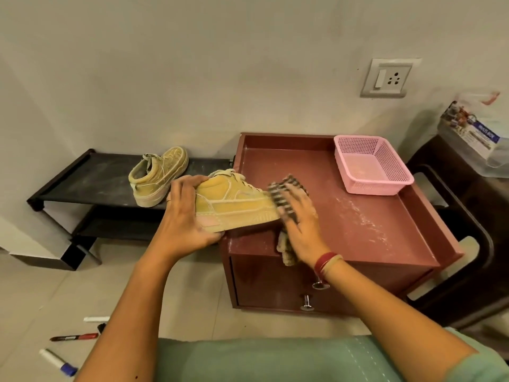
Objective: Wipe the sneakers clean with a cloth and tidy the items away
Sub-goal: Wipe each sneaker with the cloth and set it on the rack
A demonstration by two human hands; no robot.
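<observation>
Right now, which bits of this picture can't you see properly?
Head view, the only one:
- Sneaker toe: hidden by the cloth and the right hand.
- Its heel: covered by the left hand.
- Box print: blurred, and cut off by the right edge.
- Red marker label: too small to read.

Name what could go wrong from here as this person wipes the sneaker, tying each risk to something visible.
The sneaker juts past the cabinet edge, gripped only at its heel by the left hand; a hard wipe might knock it off.
The cloth under the right hand could drag the white dust on the cabinet top back onto the shoe.
</observation>
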